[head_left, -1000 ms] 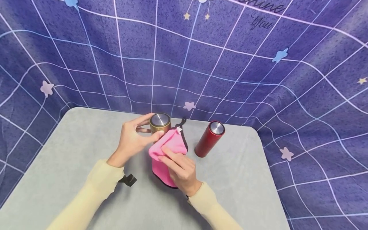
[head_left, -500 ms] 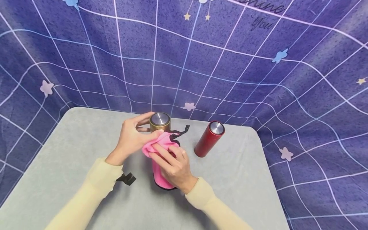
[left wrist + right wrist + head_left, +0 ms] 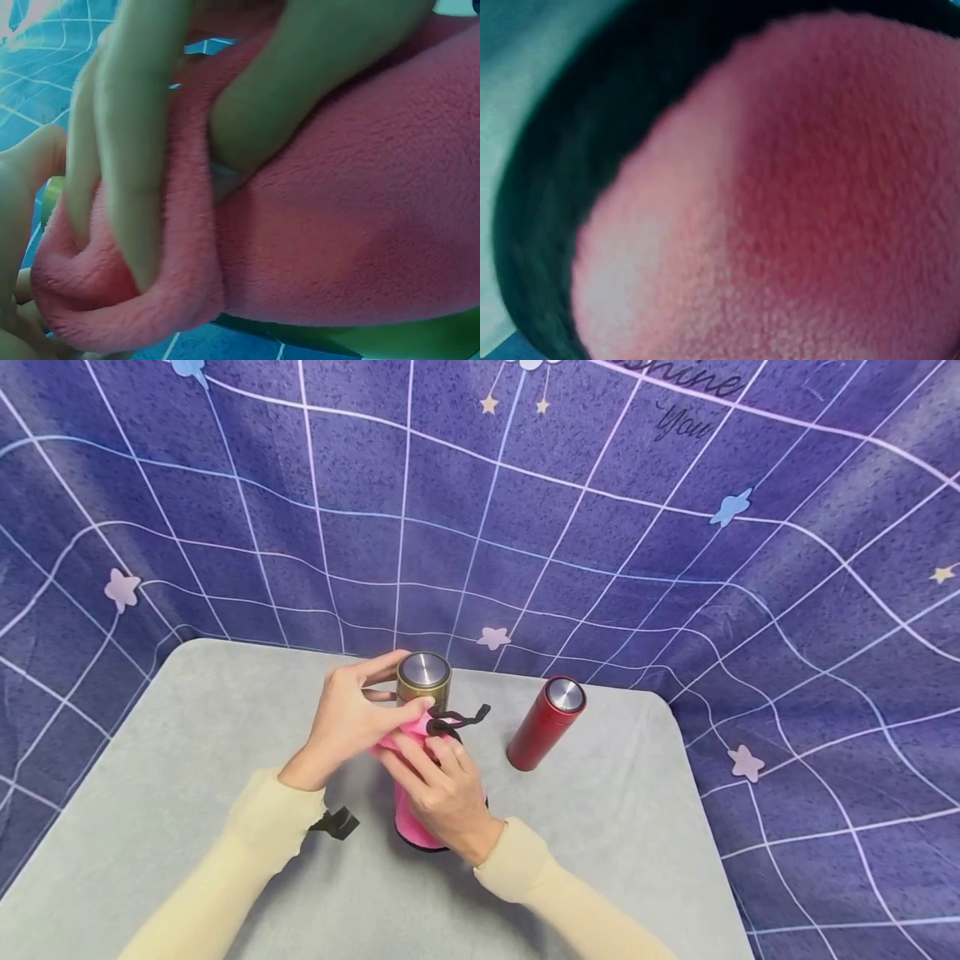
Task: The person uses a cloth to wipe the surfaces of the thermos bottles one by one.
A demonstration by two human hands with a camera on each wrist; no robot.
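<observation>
My left hand [image 3: 341, 718] holds a gold-olive thermos bottle [image 3: 422, 695] by its upper part, fingers behind and thumb in front. A fuzzy pink cloth [image 3: 412, 821] with black edging and a black hanging loop [image 3: 467, 717] covers the bottle's near side. With its fingers, my right hand [image 3: 446, 797] pinches the cloth's upper part just below the left thumb. In the left wrist view, right-hand fingers [image 3: 135, 142] press into a fold of the pink cloth [image 3: 337, 247]; a strip of green bottle shows beneath. The right wrist view is filled by the cloth [image 3: 840, 187] and its black border.
A red thermos bottle [image 3: 542, 724] with a steel-topped lid stands to the right on the grey-covered table [image 3: 630, 843]. Behind and beside the table hangs a purple-blue curtain [image 3: 360, 560] with a grid and stars. A black strap [image 3: 337, 823] hangs from the left sleeve.
My right hand has moved left and slightly up with the cloth, bunching its top against the bottle. The black loop now points right. My left hand stays nearly in place.
</observation>
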